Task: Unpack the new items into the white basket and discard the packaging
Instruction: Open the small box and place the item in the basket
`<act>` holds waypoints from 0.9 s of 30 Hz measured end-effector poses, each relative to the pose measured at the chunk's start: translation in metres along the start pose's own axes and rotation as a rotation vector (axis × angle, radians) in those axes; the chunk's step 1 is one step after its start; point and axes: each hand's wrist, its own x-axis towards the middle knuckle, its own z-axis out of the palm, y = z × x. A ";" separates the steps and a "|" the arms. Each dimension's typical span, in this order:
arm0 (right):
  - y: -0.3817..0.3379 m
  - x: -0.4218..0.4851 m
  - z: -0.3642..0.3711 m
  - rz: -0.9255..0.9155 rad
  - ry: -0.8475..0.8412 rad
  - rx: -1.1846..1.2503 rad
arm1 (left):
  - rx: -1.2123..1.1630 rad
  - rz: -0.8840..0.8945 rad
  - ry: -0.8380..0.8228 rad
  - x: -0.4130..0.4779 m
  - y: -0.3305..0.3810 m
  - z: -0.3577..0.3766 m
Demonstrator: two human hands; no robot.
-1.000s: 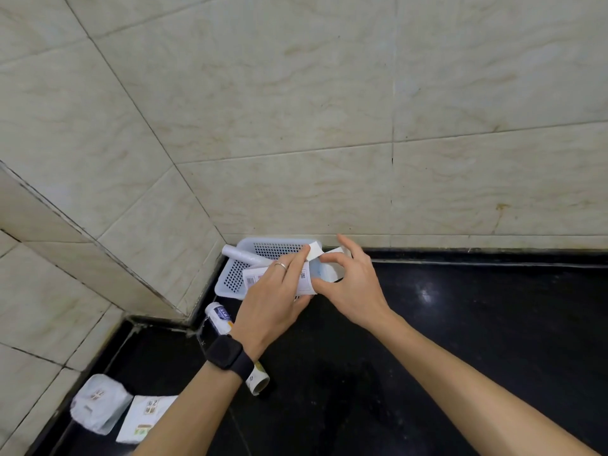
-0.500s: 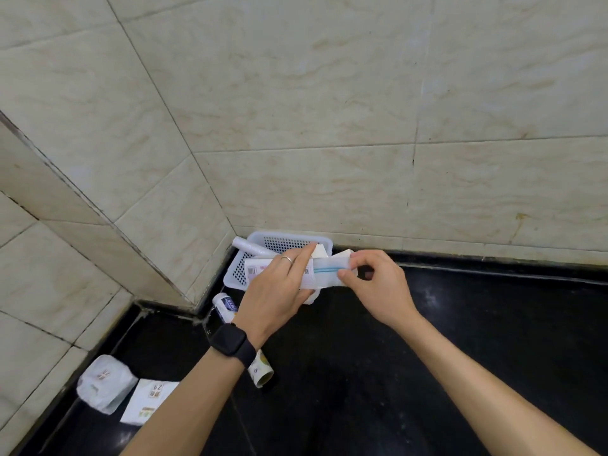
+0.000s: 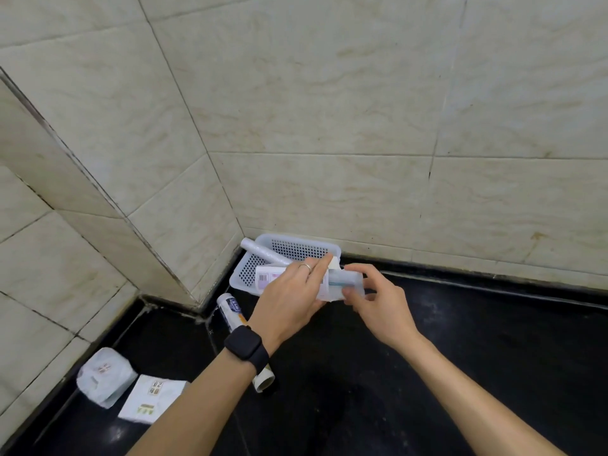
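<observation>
Two hands over the black counter, left hand gripping a white box, right hand pinching a clear item at its open end, white basket just beyond in the far corner, roll inside

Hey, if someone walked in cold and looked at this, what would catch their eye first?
Two bare hands meet at the centre: the left hand, with a black smartwatch on its wrist, grips a white carton while the right hand pulls a clear-wrapped item out of its end. Just behind them a white perforated basket sits in the tiled corner on the black countertop, a white roll leaning over its rim.
</observation>
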 end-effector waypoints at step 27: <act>0.106 -0.104 -0.086 0.537 0.393 0.504 | -0.268 -0.155 -0.725 -0.057 0.073 0.189</act>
